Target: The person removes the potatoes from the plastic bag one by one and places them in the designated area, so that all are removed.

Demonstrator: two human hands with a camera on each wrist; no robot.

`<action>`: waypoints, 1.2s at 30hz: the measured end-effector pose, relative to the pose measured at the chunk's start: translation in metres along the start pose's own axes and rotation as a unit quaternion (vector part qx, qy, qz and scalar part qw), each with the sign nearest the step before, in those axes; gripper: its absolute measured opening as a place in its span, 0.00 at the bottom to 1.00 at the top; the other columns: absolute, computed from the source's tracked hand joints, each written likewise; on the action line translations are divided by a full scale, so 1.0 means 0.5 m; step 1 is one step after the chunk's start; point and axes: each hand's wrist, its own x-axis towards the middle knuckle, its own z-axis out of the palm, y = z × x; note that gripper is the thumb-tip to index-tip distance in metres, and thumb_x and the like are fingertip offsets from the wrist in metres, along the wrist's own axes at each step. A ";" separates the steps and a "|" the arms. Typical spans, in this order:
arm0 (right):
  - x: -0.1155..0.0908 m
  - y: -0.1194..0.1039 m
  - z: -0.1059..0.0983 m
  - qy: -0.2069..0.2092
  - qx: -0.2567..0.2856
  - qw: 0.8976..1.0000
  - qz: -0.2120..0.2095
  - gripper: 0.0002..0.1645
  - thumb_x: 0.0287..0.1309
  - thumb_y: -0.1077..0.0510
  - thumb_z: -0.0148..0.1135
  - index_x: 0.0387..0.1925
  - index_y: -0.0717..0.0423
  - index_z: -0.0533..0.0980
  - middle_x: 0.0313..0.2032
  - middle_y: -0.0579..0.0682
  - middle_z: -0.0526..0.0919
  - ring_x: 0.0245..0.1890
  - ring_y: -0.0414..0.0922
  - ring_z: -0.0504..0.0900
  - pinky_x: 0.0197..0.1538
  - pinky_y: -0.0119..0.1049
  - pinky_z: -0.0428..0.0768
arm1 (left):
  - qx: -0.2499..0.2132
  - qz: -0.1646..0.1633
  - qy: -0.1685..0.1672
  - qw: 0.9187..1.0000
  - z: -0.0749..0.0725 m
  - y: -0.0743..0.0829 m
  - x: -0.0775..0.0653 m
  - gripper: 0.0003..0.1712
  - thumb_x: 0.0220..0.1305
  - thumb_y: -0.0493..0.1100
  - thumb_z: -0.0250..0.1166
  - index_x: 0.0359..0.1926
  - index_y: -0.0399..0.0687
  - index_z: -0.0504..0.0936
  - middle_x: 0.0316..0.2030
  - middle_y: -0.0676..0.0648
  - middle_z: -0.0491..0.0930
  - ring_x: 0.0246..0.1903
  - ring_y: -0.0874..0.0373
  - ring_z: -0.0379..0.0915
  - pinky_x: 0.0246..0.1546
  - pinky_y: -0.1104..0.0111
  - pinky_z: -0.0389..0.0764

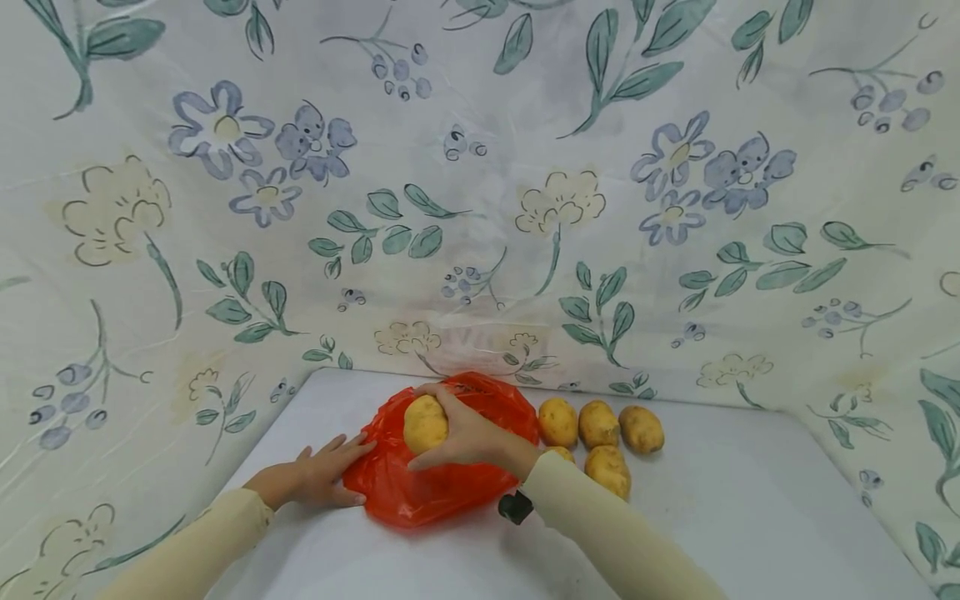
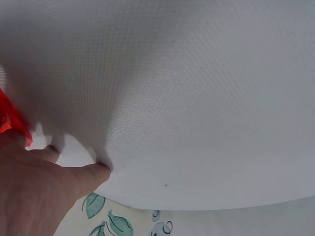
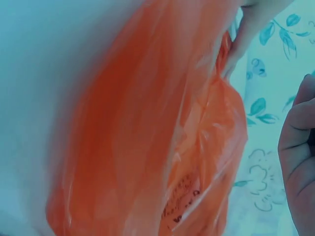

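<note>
A yellow potato [image 1: 425,425] is gripped in my right hand [image 1: 468,433], thumb and fingers round its sides, over a crumpled red plastic bag [image 1: 420,504]. My left hand [image 1: 326,475] rests at the bag's left edge, its fingers extended and spread against the plastic. In the left wrist view the left hand [image 2: 39,182] reaches over the white surface, with a corner of the red bag [image 2: 12,118] by its fingers. The right wrist view has the bag [image 3: 113,147] close up, printed with dark lettering, and the curled right hand [image 3: 298,162] at the edge; the potato is hidden there.
Several potatoes [image 1: 598,424] lie grouped on the white table [image 1: 720,508] just right of the bag, one partly behind the right forearm. A small black device [image 1: 516,507] sits under the right wrist. Flower-patterned cloth [image 1: 480,250] surrounds the table's back and sides.
</note>
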 end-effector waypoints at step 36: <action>-0.196 0.062 -0.184 0.065 -0.038 0.996 -0.039 0.54 0.48 0.51 0.77 0.70 0.36 0.54 0.65 0.50 0.67 0.54 0.50 0.75 0.54 0.44 0.80 | -0.006 0.002 0.013 1.000 0.004 -0.002 0.000 0.56 0.49 0.64 0.73 0.75 0.52 0.61 0.76 0.39 0.52 0.73 0.28 0.39 0.63 0.25 0.37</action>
